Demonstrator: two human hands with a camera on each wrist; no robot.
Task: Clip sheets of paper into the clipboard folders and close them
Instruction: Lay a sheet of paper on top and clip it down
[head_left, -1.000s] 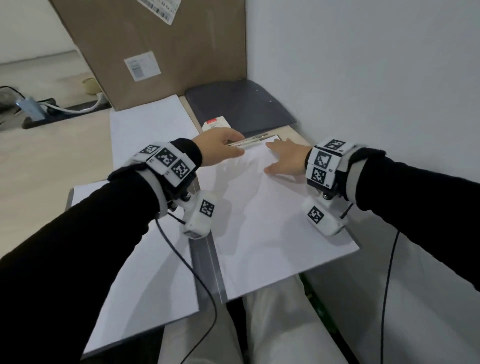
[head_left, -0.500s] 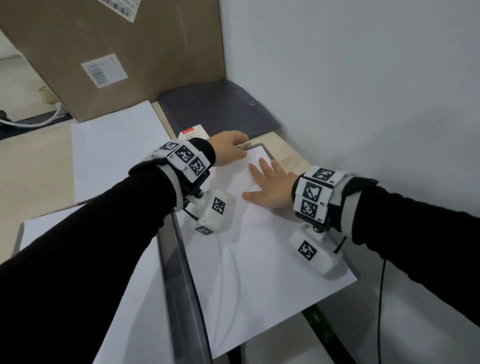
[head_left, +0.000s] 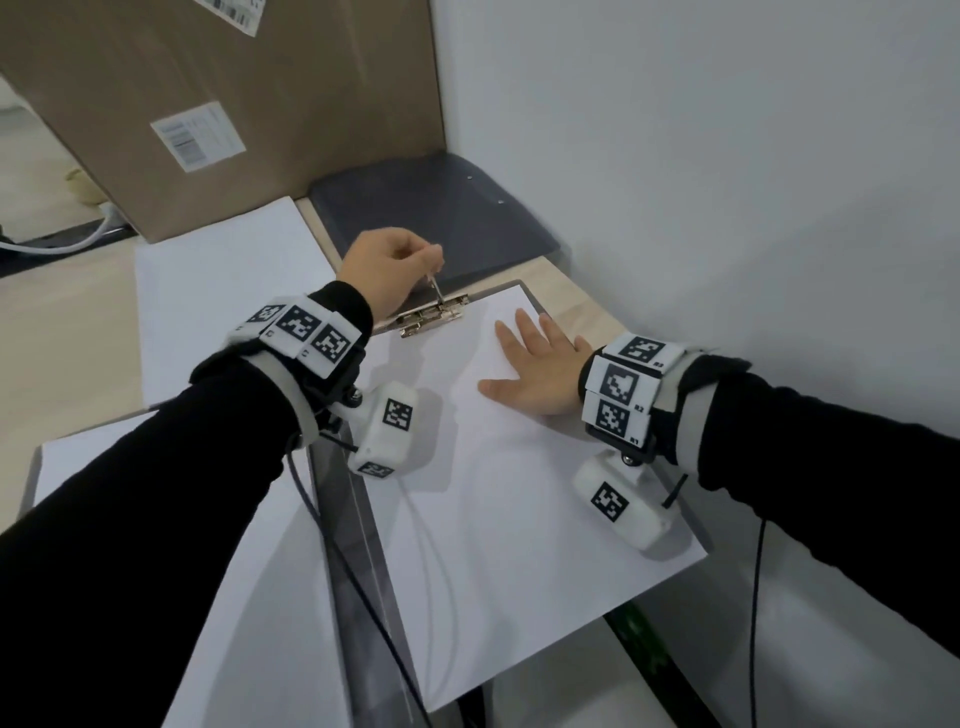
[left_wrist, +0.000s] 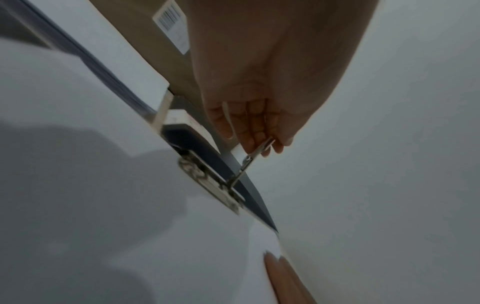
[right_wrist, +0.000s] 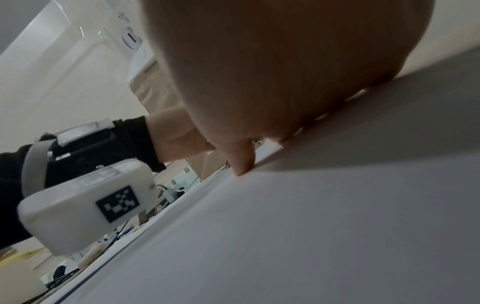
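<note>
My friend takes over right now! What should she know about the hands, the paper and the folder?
Left hand: pinches the raised lever of the metal clip.
Right hand: flat, fingers straight, pressing the paper sheet onto the open clipboard folder.
Done: sheet laid on the board, top edge at the clip.
Left: press the lever down to clamp the sheet, then close the cover. A closed dark folder lies behind, and spare sheets to the left.

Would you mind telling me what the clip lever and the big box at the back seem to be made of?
Clip lever: metal by the look, thin, silvery and shiny, pinched by the left hand.
Box: cardboard, seemingly, matt brown with white printed labels stuck on.
</note>
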